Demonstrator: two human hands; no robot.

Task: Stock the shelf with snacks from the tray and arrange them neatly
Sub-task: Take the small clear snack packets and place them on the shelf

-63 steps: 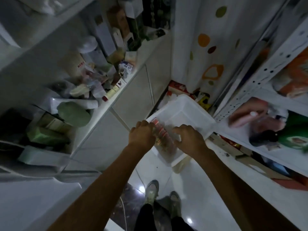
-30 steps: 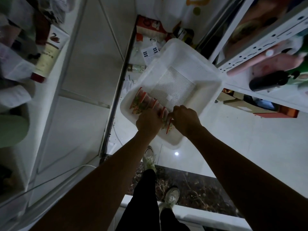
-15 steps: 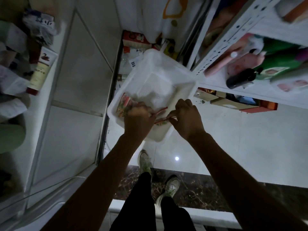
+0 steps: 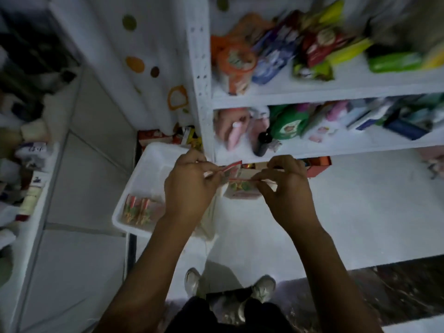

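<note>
My left hand [image 4: 191, 186] and my right hand [image 4: 284, 186] each pinch the top edge of small red-trimmed snack packets [image 4: 236, 187], holding them in the air just right of the white tray [image 4: 149, 169]. Several more snack packets [image 4: 138, 210] lie in the tray's near corner. The white shelf [image 4: 312, 88] rises ahead and to the right, its two upper levels filled with colourful bags. The held packets hang a little below the front edge of the second shelf level [image 4: 348, 150].
A pink bottle [image 4: 234, 135] and a dark bottle [image 4: 263, 141] stand at the left end of the second level. An orange box [image 4: 318, 165] sits under it. A cluttered white counter [image 4: 31, 188] runs along the left. My shoes [image 4: 264, 287] stand on the white floor.
Both hands have lifted packets out of the tray and up to the right toward the shelf. My view has swung up, so the shelf levels now fill the upper right.
</note>
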